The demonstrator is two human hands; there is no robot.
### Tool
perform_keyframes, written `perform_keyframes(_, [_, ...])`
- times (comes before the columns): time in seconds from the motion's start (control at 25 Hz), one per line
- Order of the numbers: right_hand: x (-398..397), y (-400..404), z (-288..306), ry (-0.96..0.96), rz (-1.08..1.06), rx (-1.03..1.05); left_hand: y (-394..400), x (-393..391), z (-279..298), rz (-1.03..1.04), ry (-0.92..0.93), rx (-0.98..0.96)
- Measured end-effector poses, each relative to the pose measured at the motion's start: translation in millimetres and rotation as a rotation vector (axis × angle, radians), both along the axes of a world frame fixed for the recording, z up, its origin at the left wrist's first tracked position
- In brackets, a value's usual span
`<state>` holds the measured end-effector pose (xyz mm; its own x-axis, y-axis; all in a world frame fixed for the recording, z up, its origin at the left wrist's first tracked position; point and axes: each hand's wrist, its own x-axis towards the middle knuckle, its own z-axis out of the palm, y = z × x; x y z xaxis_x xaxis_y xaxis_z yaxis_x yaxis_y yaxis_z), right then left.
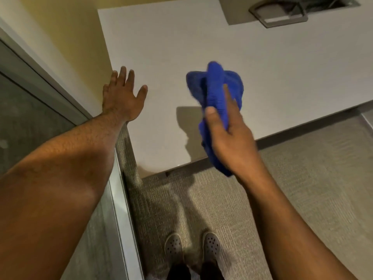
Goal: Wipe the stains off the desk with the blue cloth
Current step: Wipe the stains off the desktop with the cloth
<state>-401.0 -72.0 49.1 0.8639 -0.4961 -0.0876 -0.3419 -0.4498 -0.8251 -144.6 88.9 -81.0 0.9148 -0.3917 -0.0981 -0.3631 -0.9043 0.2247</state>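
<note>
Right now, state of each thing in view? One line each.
blue cloth: bunched, held in the right hand, lifted above the desk.
right hand: closed on the cloth, thumb on top.
left hand: open, fingers spread, at the desk's left edge; contact unclear.
desk: white top, no stains discernible.
cable hatch: at the desk's far side, lid open.

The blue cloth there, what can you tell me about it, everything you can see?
The blue cloth is bright blue with a ribbed, towel-like texture. It is bunched up, not spread flat, gripped by the right hand with the thumb on top. One end fans out above the pale desk; the other hangs below the hand past the desk's edge.
</note>
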Motion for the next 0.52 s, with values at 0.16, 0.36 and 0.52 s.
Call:
perform_keyframes(0.16, [46,-13,-70,0.476,0.190,-0.511,0,-2,0,0.006,-0.002,-0.007])
perform_keyframes(0.36, [63,-34,-112,0.386,0.122,-0.690,0,-2,4,0.005,0.002,0.003])
perform_keyframes(0.52, [82,-72,-112,0.436,0.037,-0.739,-2,-7,7,0.014,-0.013,0.015])
